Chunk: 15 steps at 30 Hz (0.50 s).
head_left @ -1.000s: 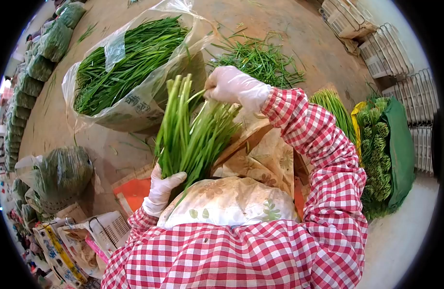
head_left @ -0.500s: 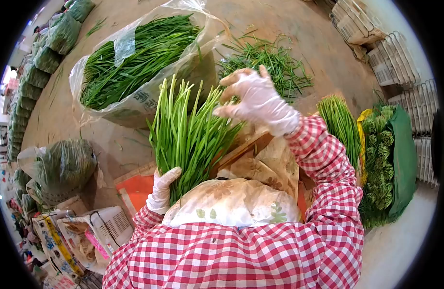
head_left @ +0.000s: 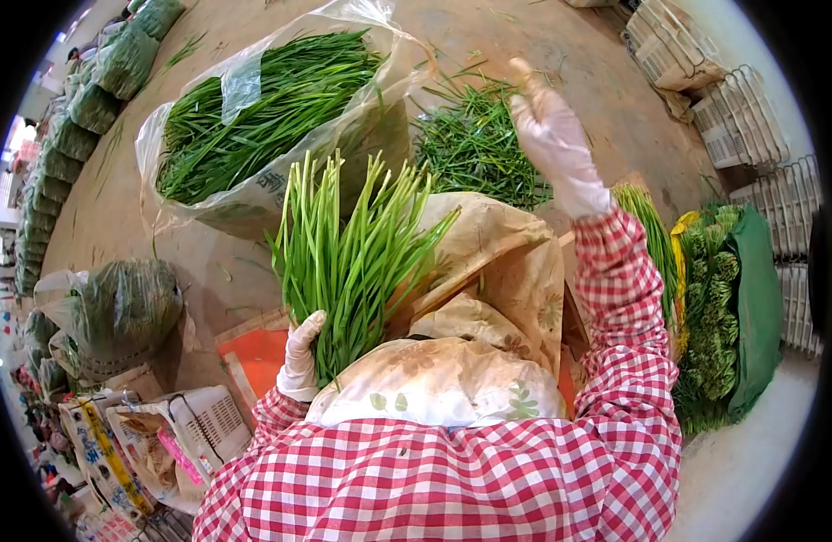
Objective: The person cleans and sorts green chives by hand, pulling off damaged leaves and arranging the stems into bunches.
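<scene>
My left hand (head_left: 302, 354), in a white glove, is wrapped round the lower part of a loose bunch of garlic chives (head_left: 348, 262). The bunch stands upright against my stained apron (head_left: 443, 379), its pale stem ends pointing up and away from me. My gloved right hand (head_left: 558, 144) is raised at the upper right with its fingers stretched out, slightly smeared by motion, and nothing shows in it. Below and beside that hand, a scattered heap of loose green leaves (head_left: 475, 144) lies on the floor.
A clear plastic bag (head_left: 280, 181) full of chives stands ahead on the left. Tied bundles (head_left: 710, 298) in a green wrap (head_left: 757, 307) lie at my right, near white crates (head_left: 741, 117). Packed bags (head_left: 91, 108) line the far left; a basket (head_left: 204, 420) sits nearer.
My right hand has moved away from the bunch, up and to the right, past the loose heap. My left hand keeps hold of the chives, which lean slightly differently.
</scene>
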Motion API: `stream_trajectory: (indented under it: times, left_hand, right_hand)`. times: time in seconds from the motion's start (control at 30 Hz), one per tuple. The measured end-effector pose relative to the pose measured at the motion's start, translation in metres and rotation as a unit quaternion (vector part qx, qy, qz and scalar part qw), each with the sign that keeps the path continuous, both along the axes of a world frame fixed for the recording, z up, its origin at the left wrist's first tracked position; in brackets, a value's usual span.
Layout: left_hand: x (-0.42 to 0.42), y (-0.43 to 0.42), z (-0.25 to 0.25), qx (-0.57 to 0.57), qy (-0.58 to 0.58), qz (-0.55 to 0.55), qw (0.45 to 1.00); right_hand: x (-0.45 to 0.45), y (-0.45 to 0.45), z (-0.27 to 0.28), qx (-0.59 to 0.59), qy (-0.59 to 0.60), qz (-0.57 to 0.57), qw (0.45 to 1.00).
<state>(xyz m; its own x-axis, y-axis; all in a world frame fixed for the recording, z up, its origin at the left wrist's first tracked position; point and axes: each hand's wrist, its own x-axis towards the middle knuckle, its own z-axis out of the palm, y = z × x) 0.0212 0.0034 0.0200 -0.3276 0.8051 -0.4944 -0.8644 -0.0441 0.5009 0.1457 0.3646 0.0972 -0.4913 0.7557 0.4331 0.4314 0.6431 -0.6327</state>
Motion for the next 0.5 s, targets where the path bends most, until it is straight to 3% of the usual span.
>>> stream_trajectory:
  times: [0.03, 0.07, 0.1, 0.2, 0.3, 0.43, 0.5]
  left_hand:
    - [0.0, 0.0, 0.0, -0.001, 0.006, 0.009, 1.0]
    - [0.0, 0.001, -0.001, -0.001, 0.012, 0.018, 1.0]
    - [0.0, 0.0, -0.004, -0.001, 0.012, 0.019, 1.0]
    - [0.001, -0.005, -0.006, -0.029, 0.02, 0.036, 0.999]
    - [0.007, 0.002, 0.009, -0.03, 0.04, 0.046, 0.998]
    - [0.008, 0.0, 0.013, -0.052, 0.085, 0.042, 0.994]
    - [0.008, -0.001, 0.012, -0.058, 0.089, 0.04, 0.994]
  right_hand:
    - [0.002, -0.022, 0.01, -0.284, 0.058, 0.061, 0.955]
    - [0.004, -0.046, 0.026, -0.433, 0.097, 0.119, 0.888]
    - [0.006, -0.056, 0.018, -0.51, 0.127, 0.19, 0.829]
    - [-0.002, -0.087, 0.001, -0.59, 0.15, 0.19, 0.771]
    - [-0.009, -0.099, -0.017, -0.597, 0.119, 0.19, 0.77]
    - [-0.009, -0.107, -0.012, -0.597, 0.052, 0.194, 0.777]
    - [-0.01, -0.102, -0.018, -0.477, 0.047, 0.26, 0.838]
